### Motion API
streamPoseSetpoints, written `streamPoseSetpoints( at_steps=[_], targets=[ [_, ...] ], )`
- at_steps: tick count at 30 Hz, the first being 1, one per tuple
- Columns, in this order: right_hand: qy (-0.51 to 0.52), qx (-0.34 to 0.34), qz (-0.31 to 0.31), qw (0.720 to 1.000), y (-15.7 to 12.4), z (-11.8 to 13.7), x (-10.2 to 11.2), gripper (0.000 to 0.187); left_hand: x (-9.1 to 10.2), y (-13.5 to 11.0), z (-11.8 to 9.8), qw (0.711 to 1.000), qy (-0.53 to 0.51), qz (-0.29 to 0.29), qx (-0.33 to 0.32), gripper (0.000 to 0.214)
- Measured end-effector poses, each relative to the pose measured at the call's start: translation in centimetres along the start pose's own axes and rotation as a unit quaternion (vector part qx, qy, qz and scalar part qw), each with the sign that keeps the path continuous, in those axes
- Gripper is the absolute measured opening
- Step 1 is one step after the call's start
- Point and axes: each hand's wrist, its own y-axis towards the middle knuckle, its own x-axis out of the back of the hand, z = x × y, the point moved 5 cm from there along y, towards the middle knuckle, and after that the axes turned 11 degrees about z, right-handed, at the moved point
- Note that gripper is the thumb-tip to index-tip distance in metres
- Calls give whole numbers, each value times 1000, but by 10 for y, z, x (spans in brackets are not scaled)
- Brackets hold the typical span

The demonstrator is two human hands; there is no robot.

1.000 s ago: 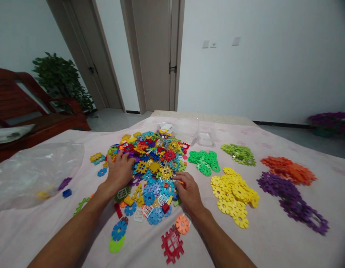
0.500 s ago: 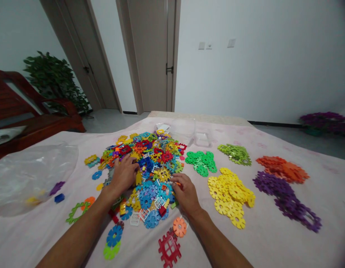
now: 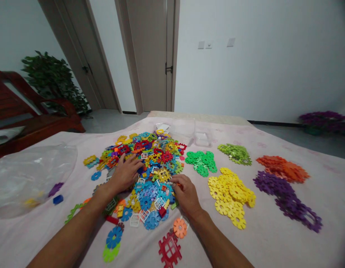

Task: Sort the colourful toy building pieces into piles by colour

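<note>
Left hand [image 3: 124, 175] spread flat on mixed plastic pieces [image 3: 150, 163], right hand [image 3: 186, 194] pinching 1 orange piece; likely light, stiff, slippery, best gripped by notched edges.

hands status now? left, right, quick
Left hand: open, palm down on the mixed pile of plastic pieces, holding nothing.
Right hand: fingers curled at the pile's edge; grip cannot be told.

Left hand [image 3: 124, 175] now lies further right across the mixed pile [image 3: 146, 167], fingers spread flat. Pieces at the pile's near-left edge sit shifted. Right hand [image 3: 186, 195] is drawn slightly nearer.
</note>
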Motion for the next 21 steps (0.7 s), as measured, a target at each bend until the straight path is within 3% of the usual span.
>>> streamPoseSetpoints(
  at_steps=[6, 8, 13, 17, 21],
  targets=[
    [-13, -5, 2, 1000, 1, 1, 0, 24, 17, -18, 33, 993, 62, -19, 94, 33],
    [-16, -5, 5, 1000, 1, 2, -1, 24, 18, -14, 31, 994, 43, -37, 91, 31],
    [-15, -5, 3, 1000, 1, 1, -1, 24, 3, 17, 4, 999, -30, -26, -16, 31],
    [-15, -5, 10, 1000, 1, 0, -1, 25, -10, 39, 8, 999, 10, -16, 39, 33],
    [-16, -5, 15, 1000, 1, 0, -2, 25, -13, 37, 20, 997, 60, -12, 55, 34]
  ],
)
